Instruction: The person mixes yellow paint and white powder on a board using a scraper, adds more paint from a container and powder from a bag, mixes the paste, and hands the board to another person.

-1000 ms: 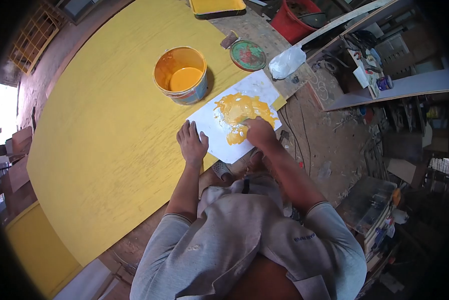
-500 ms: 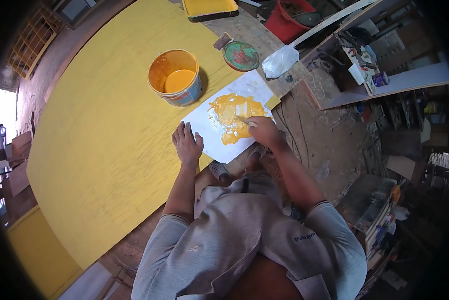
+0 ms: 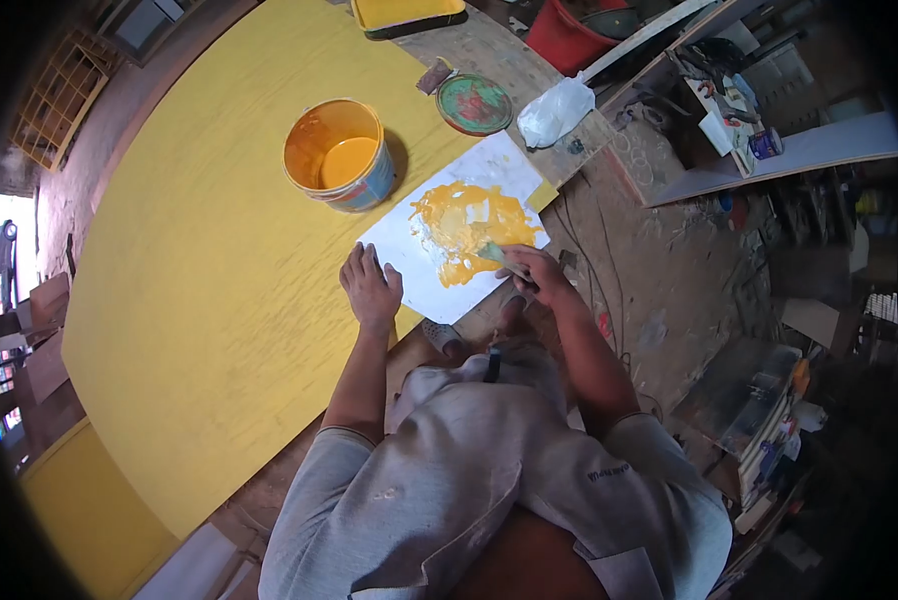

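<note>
My right hand (image 3: pixel 541 276) grips a putty knife (image 3: pixel 498 257), its blade at the lower right of a spread of yellow-orange paste (image 3: pixel 455 234). This paste lies on a white board (image 3: pixel 421 292), with lighter patches near its middle. Fingers stretched out, my left hand (image 3: pixel 372 291) lies flat at the board's left corner. Beyond the board stands a bucket (image 3: pixel 371 187) with orange paint inside. A round lid (image 3: pixel 475 105), smeared green and red, sits to the right of the bucket.
A large yellow panel (image 3: pixel 209 270) spreads under the board and bucket. At the back are a yellow paint tray (image 3: pixel 409 14), a red bucket (image 3: pixel 561 40) and a white plastic bag (image 3: pixel 556 111). Cables (image 3: pixel 591 250) run across the floor to the right.
My right hand has drawn back slightly and turned, so more of the putty knife's blade shows. The left hand stays at the board's corner. The whole view has shifted a little.
</note>
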Tool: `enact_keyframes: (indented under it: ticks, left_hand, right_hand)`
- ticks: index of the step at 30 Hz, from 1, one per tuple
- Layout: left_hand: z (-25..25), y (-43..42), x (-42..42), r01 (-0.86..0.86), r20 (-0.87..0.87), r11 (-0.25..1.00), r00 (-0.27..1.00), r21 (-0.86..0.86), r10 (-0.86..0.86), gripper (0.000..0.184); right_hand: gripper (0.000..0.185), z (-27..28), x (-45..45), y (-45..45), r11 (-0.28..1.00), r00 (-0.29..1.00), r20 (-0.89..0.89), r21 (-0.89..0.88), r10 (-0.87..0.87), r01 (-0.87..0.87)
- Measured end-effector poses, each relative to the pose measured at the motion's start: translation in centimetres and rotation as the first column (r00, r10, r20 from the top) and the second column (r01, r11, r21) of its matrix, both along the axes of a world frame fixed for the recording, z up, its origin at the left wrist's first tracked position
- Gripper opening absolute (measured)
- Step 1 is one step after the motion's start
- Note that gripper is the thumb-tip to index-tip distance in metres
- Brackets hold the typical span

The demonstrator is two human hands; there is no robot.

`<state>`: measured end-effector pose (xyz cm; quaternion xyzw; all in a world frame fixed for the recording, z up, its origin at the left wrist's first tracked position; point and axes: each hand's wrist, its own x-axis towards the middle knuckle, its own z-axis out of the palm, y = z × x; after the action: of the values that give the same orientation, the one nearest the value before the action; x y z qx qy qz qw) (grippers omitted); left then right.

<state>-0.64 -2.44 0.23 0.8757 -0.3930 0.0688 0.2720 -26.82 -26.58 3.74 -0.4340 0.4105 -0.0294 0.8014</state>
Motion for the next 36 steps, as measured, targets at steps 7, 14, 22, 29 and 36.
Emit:
enact_keyframes:
  ticks: [7,14,22,29,36]
  left_hand:
    - [-0.2,-0.1,0.1,-0.01,0.011,1.0,1.0,0.001,0.01,0.052]
    - [0.1,-0.1,0.1,-0.005,0.016,1.0,1.0,-0.022,0.006,0.052]
    - [0.3,-0.1,0.1,-0.007,-0.001,1.0,1.0,-0.002,0.007,0.052]
    - [-0.1,-0.1,0.1,-0.003,0.012,1.0,1.0,0.022,0.003,0.053]
    - [-0.1,-0.1,0.0,-0.008,0.015,1.0,1.0,0.014,0.008,0.053]
  right_hand:
    - [0.034,1.0,2.8,2.1,0.319,0.977,-0.113,-0.933,0.182,-0.167]
    - [0.033,1.8,-1.1,2.5,0.446,0.985,-0.142,-0.879,0.096,-0.17]
    - [0.044,1.2,-7.4,-2.1,0.988,0.985,-0.087,-0.066,-0.148,0.143]
    - [0.041,1.9,-7.4,-4.5,0.998,0.991,-0.121,-0.035,-0.049,0.046]
    - [0.036,3.6,0.9,-1.9,0.303,0.943,-0.222,-0.907,0.249,-0.293]
